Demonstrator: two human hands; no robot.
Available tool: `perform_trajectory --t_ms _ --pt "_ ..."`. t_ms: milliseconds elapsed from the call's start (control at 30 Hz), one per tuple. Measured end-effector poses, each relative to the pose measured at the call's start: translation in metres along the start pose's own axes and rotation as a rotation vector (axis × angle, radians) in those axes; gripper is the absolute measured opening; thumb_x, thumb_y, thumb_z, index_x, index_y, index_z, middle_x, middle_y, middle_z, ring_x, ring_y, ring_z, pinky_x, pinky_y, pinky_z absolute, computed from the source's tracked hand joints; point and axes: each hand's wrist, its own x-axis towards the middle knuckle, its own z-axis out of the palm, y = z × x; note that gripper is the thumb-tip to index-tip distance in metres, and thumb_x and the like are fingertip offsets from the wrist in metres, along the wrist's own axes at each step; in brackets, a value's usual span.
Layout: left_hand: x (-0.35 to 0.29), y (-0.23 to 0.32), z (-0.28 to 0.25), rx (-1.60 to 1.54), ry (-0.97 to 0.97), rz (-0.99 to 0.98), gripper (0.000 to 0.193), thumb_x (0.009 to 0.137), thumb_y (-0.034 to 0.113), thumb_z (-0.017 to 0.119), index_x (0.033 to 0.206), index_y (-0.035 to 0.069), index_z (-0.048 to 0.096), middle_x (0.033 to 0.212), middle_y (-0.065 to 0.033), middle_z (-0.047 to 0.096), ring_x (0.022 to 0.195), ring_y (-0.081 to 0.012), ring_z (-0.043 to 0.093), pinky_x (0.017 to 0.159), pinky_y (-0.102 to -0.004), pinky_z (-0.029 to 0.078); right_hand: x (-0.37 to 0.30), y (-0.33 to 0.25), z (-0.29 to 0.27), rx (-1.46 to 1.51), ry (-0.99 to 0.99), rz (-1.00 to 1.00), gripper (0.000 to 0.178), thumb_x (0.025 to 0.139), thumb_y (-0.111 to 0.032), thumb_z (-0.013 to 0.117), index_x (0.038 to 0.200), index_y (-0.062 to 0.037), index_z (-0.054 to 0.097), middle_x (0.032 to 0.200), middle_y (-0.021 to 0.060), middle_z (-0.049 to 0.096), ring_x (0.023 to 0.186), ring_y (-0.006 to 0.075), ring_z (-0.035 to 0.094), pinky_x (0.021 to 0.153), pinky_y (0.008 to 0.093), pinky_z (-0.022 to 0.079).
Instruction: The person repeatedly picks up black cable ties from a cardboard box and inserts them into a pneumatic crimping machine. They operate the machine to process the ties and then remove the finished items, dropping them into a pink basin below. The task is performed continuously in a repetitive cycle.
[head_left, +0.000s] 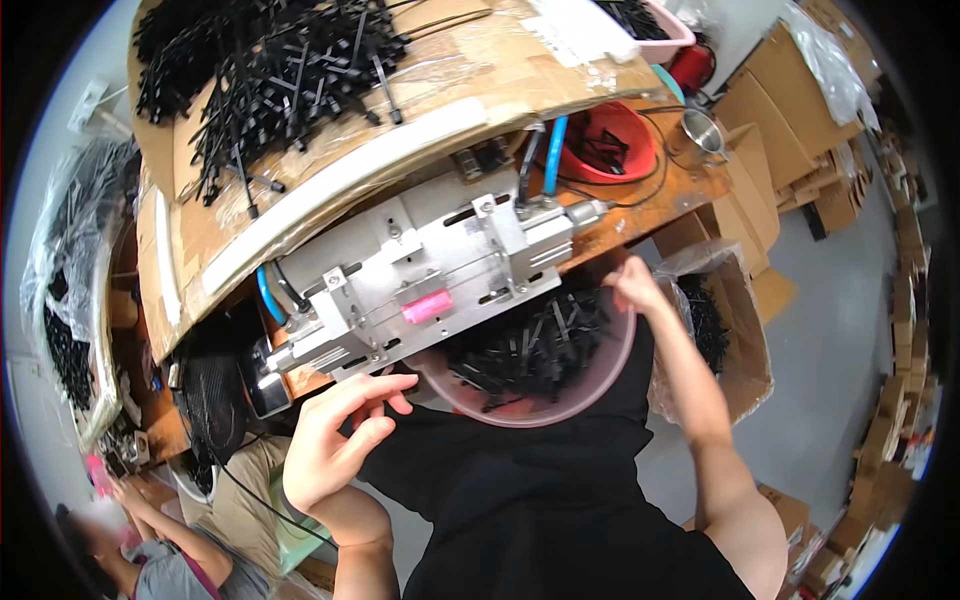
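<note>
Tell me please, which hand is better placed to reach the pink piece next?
Probably the left hand: it is nearer the pink piece, beside the metal fixture. The right hand is farther, at the right side of the tub.

Wearing a plain black top point(560, 525), matte, creasing into soft folds. Black legwear point(410, 455) is matching it in tone, wrinkling along the edges. Left forearm point(365, 545) and right forearm point(695, 385) are showing bare; left grip point(335, 445) and right grip point(632, 285), likewise showing bare.
</note>
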Motion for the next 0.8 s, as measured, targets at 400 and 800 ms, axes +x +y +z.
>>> perform_trajectory --t_ms 400,800 --pt "0.04 0.032 0.043 0.058 -0.281 0.121 0.034 0.091 0.012 0.063 0.124 0.003 0.063 0.09 -0.0063 0.065 0.076 -0.0138 0.057 0.067 -0.0259 0.046 -0.152 0.006 -0.213 0.144 0.127 0.162 0.081 0.071 0.001 0.065 0.147 -0.0064 0.038 0.081 0.014 0.067 0.033 0.0115 0.049 0.028 0.0235 0.038" --pt "0.077 0.012 0.073 0.124 -0.211 -0.088 0.034 0.091 0.005 0.06 0.124 0.004 0.063 0.086 -0.0019 0.065 0.07 -0.0084 0.054 0.061 -0.0226 0.042 -0.329 0.081 -0.369 -0.603 0.613 0.607 0.084 0.071 0.006 0.055 0.151 -0.0143 0.036 0.102 0.0173 0.071 0.067 0.0262 0.07 0.058 0.0377 0.057"
